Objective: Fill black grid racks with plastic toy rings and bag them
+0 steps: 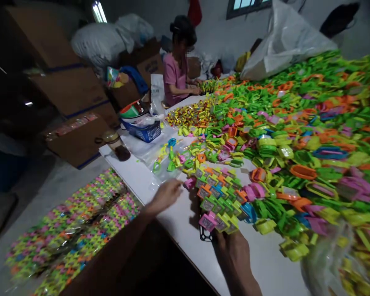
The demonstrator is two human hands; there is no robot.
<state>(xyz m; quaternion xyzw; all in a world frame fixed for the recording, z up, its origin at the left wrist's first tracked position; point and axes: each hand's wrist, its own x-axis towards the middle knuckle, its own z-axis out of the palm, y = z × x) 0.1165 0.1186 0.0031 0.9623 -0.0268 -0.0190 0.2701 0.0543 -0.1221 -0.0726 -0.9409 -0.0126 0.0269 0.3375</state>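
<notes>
My left hand (165, 196) is over the white table, its fingers pinched at a small pink plastic toy watch (190, 183). My right hand (234, 248) is closed on the near end of a black plastic rack (205, 233). Rows of toy watches (217, 191) in green, yellow, orange, pink and blue stand on that rack, their grey faces toward me. They hide most of the rack and my right fingertips. A blue watch (249, 212) lies against the right side of the rows.
A large heap of loose toy watches (308, 152) covers the table's right side. Beyond are small red-yellow pieces (191, 113), a blue basket (144, 130) and a jar (119, 147). Bagged watches (80, 222) lie on the floor at left. A person in pink (176, 74) sits across.
</notes>
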